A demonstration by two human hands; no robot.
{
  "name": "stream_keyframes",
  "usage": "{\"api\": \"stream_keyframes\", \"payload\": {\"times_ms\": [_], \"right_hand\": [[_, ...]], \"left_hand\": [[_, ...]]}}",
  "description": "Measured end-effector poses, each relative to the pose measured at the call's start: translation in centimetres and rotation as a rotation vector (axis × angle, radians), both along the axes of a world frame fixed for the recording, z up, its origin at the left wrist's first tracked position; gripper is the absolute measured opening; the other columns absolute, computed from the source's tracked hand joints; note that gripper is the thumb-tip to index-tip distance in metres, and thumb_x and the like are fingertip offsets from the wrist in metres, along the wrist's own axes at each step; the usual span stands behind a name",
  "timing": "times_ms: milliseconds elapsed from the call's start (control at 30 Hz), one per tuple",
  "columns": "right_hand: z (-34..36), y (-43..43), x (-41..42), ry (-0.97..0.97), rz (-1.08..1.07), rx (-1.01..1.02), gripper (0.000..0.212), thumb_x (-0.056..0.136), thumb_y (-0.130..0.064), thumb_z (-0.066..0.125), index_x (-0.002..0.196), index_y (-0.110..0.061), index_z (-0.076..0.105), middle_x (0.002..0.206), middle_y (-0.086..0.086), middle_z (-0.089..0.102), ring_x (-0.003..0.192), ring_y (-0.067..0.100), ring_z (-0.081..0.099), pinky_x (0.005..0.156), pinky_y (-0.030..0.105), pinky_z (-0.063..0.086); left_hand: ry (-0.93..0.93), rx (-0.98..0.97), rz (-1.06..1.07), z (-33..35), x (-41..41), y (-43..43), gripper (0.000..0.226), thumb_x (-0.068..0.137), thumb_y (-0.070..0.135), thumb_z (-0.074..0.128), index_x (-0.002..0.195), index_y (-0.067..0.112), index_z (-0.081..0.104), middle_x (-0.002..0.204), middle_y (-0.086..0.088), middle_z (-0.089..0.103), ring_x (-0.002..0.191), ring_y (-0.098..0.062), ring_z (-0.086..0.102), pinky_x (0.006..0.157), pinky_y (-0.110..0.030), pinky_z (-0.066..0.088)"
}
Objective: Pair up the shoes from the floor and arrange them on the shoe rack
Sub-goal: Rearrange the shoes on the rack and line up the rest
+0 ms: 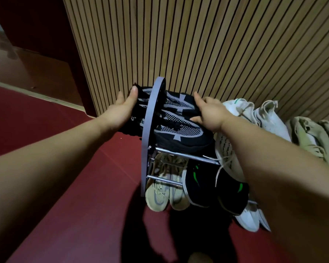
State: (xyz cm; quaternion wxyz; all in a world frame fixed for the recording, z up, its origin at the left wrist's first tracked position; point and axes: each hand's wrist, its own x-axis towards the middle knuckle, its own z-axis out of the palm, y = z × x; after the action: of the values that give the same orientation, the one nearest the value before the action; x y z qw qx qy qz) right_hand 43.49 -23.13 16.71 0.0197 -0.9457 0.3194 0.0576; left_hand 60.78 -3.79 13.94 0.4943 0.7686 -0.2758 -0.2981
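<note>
A pair of black sneakers with grey stripes [179,118] lies on the top tier of the shoe rack [153,111], heels sticking out past its grey left end frame. My left hand [122,112] presses flat against the heels, thumb up. My right hand [210,112] holds the toe end of the pair, fingers curled over it. On lower rails sit a beige pair [167,190] and a black pair with green marks [213,186]. White sneakers [226,150] and a khaki pair [311,137] sit on the top tier to the right.
A ribbed wooden wall [198,44] stands right behind the rack. Red floor [84,177] spreads to the left and front. Another white pair [253,219] pokes out at the rack's bottom right. A dark red wall and doorway [27,35] are at far left.
</note>
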Motion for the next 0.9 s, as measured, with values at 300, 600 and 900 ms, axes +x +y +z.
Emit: {"api": "stream_keyframes", "payload": {"times_ms": [300,600,900], "right_hand": [[0.9,0.4,-0.6,-0.033,-0.038,0.067,0.089,0.091,-0.044,0.053,0.15,-0.016,-0.008,0.144,0.022,0.034,0.132,0.036,0.032,0.11,0.039,0.026],[2.0,-1.2,-4.2,-0.124,-0.118,0.003,0.065,0.098,-0.023,0.042,0.151,-0.025,0.005,0.127,0.016,0.052,0.118,0.03,0.048,0.1,0.04,0.035],[0.9,-0.4,1.7,0.024,-0.044,0.234,0.092,0.083,-0.06,0.054,0.149,-0.034,-0.004,0.158,0.01,0.01,0.145,0.029,0.012,0.118,0.045,0.014]], "left_hand": [[0.057,-0.069,-0.017,0.0,0.0,1.0,0.095,0.073,0.086,0.03,0.15,0.033,0.015,0.159,0.005,0.011,0.146,-0.016,0.01,0.117,-0.04,0.005],[0.024,-0.071,-0.103,-0.6,-0.2,1.9,0.107,0.059,0.097,0.023,0.149,0.04,0.012,0.159,0.009,0.008,0.146,-0.011,0.005,0.119,-0.047,0.006],[-0.174,0.06,0.007,1.4,-1.9,0.4,0.09,0.08,0.081,0.025,0.151,0.032,0.0,0.159,-0.005,0.01,0.146,-0.027,0.009,0.117,-0.046,0.012]]}}
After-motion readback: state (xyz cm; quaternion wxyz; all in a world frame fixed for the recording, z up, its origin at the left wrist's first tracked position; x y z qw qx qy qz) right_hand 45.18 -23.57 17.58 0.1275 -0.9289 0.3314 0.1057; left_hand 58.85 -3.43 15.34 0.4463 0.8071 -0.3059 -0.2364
